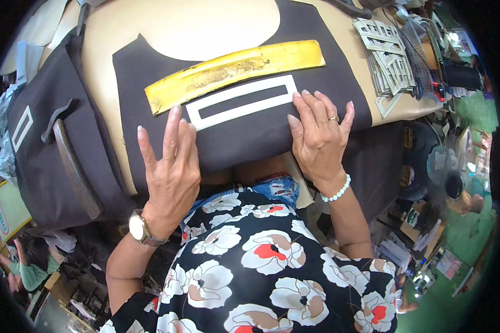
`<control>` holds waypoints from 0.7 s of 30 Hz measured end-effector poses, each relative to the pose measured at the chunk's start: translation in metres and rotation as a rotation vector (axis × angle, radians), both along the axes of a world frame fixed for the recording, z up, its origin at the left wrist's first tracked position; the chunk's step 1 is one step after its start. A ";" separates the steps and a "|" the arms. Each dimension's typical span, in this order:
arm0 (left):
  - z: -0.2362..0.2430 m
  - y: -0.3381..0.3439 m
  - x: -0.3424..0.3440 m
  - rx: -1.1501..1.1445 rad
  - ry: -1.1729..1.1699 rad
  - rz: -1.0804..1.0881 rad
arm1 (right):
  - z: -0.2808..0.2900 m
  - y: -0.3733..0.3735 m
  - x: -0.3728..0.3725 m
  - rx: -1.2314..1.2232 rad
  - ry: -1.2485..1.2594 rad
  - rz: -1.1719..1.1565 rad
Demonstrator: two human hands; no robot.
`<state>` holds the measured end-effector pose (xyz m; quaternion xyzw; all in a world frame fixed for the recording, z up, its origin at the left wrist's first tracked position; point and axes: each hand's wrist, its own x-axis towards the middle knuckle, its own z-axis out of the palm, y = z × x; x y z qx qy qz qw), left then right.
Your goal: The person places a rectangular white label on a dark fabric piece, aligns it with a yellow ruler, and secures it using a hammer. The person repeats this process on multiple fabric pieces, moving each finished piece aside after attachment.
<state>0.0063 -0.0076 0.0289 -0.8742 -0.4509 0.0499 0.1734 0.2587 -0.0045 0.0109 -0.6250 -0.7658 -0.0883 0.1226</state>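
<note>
Fabric, a dark charcoal panel with a scooped far edge point(233, 139), lies in the head view across a pale tan tabletop point(103, 33). On it rests a thin white rectangular frame point(244, 111), tilted so its right end sits farther off than its left. Just beyond the frame, a curved yellow strip with dark scuffs point(236, 72) runs roughly alongside.

The person's left hand point(173, 169) is open and grasps nothing, fingers extended, its fingertips at the frame's left end and near the strip's left end; how firmly they press, one cannot tell. The right hand point(320, 130) is loosely bent and clasps nothing, its index fingertip at the frame's right end.

To the left, a second dark fabric piece point(39, 183) carries a small white rectangular frame point(22, 129) and a hammer-like tool with a dark curved head and worn brown handle point(75, 166). At the far right lies a pile of white frames point(386, 55).
</note>
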 end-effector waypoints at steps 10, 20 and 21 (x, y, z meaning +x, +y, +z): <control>-0.003 0.012 -0.030 -0.091 -0.526 0.308 | 0.036 0.055 0.034 0.038 0.105 0.029; -0.027 0.011 -0.018 0.030 -0.864 0.607 | -0.015 0.202 -0.025 -0.056 0.099 0.290; -0.028 0.012 -0.016 0.033 -0.858 0.609 | -0.012 0.205 -0.024 -0.012 0.069 0.225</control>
